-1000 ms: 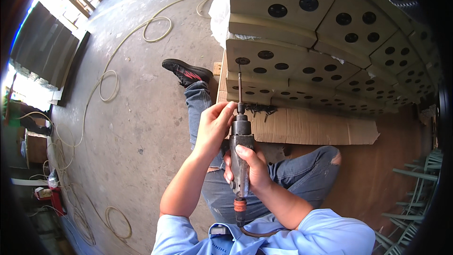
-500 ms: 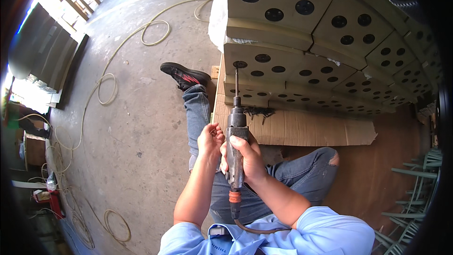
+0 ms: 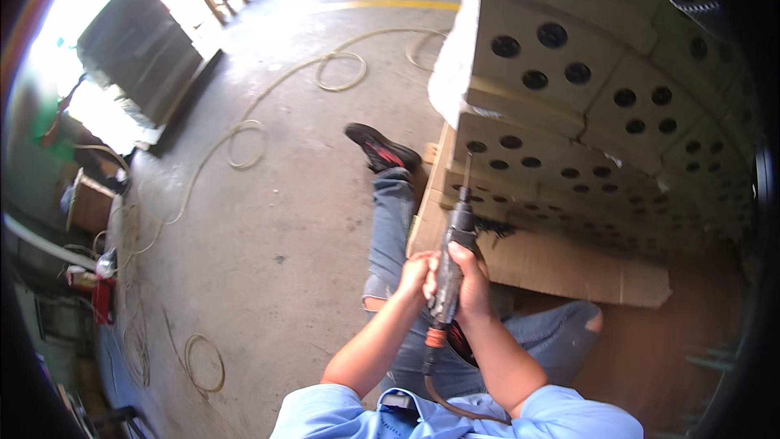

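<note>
My right hand (image 3: 474, 280) is wrapped round a dark power screwdriver (image 3: 444, 297) with an orange collar and a hose at its rear end. Its long thin bit points away from me, and the tip lies in front of the beige stacked pieces (image 3: 528, 126), which carry black round discs (image 3: 510, 142). I cannot tell whether the tip touches a disc. Close against the left side of the tool, my left hand (image 3: 418, 272) has its fingers curled closed; whatever they may hold is hidden. A small pile of dark pieces, perhaps screws (image 3: 494, 230), lies beyond the tool.
Flat cardboard (image 3: 585, 267) lies under the stack. My outstretched leg (image 3: 390, 223) is on the left, my bent knee (image 3: 569, 321) on the right. A pale hose (image 3: 280, 81) loops over the concrete floor. Far left stand a dark stack (image 3: 142, 45) and a red box (image 3: 101, 305).
The view has swung left, so the scene sits farther right and lower. My left hand has come closer to the screwdriver; my right hand keeps its hold.
</note>
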Demonstrator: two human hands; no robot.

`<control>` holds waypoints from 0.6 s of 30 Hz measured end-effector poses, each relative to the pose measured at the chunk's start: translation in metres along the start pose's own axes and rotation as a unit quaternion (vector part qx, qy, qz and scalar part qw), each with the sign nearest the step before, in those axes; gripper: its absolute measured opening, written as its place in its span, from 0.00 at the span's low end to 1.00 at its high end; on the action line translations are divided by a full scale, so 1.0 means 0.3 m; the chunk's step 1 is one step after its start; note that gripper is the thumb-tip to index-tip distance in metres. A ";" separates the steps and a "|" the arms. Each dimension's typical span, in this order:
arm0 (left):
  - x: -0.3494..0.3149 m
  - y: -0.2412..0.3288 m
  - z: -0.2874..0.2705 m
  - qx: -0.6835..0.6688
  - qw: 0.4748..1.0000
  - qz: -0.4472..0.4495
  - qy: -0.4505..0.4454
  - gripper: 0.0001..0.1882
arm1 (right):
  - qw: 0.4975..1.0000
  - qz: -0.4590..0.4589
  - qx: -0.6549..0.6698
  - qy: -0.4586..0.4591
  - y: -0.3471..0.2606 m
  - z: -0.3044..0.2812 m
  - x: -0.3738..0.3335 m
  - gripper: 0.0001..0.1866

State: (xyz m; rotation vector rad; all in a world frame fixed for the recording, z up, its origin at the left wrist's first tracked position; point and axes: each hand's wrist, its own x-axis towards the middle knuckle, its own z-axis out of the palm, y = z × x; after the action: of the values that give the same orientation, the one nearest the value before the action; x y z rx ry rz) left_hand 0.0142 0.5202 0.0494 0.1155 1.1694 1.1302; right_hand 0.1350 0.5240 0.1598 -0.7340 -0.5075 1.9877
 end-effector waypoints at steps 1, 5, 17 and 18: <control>-0.014 0.000 0.064 -0.030 0.999 -0.009 0.045 0.09 | 1.000 0.000 0.014 0.010 -0.018 -0.020 -0.002 0.16; 0.059 -0.070 0.036 0.025 0.997 0.052 0.042 0.10 | 0.999 0.043 -0.008 -0.026 -0.058 -0.025 -0.091 0.18; 0.029 0.003 0.037 -0.002 0.995 0.076 -0.062 0.06 | 0.967 0.129 -0.196 -0.096 -0.157 -0.335 -0.339 0.23; 0.015 0.029 0.055 -0.003 0.994 0.077 -0.072 0.05 | 0.968 0.127 -0.194 -0.096 -0.158 -0.348 -0.348 0.23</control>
State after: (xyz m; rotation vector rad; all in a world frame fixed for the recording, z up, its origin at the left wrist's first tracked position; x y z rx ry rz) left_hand 0.0209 0.5353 0.0591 0.2833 1.0416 1.2394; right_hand 0.2759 0.4620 0.1422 -0.8842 -0.9786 2.2402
